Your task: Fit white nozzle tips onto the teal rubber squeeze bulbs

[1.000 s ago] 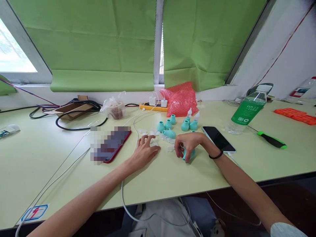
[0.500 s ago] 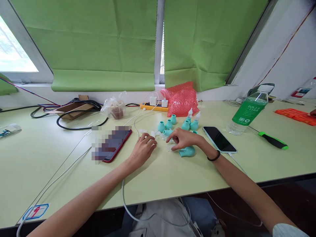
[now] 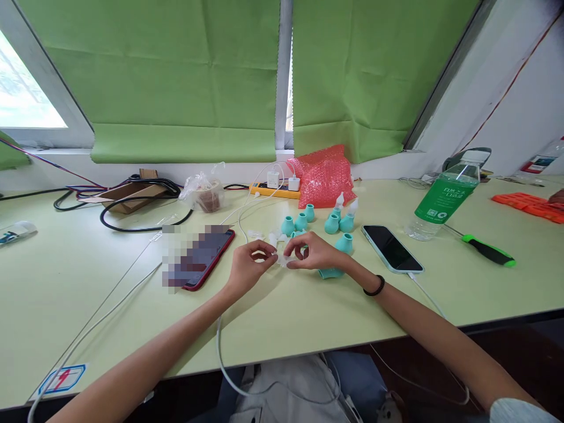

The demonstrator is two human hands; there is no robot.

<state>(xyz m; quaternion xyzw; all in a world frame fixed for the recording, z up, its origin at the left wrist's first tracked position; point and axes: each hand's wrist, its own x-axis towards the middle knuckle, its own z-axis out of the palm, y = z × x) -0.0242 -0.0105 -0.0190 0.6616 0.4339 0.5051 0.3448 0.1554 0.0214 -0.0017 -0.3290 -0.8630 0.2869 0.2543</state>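
Observation:
My left hand [image 3: 249, 268] and my right hand [image 3: 314, 254] meet just above the pale green table [image 3: 88, 276], fingertips pinched from both sides on a small clear plastic piece [image 3: 284, 259]. A teal rubber bulb [image 3: 331, 272] lies on the table under my right wrist. Several more teal bulbs [image 3: 301, 222] stand behind my hands, two of them with white tips [image 3: 339, 200]. Small clear and white parts [image 3: 272, 238] are scattered between the bulbs and my fingers.
A red-cased phone [image 3: 203, 258] lies left of my hands, a black-screened phone [image 3: 392, 248] to the right. Farther right are a green-labelled water bottle [image 3: 443, 197], a green-handled screwdriver [image 3: 483, 249] and orange trays [image 3: 529, 205]. Behind are red bubble wrap [image 3: 323, 177], a power strip [image 3: 273, 189] and cables [image 3: 132, 218].
My right hand let go of the teal bulb, which now lies on the table, and moved left. Both hands rose off the table and closed together on a small clear piece.

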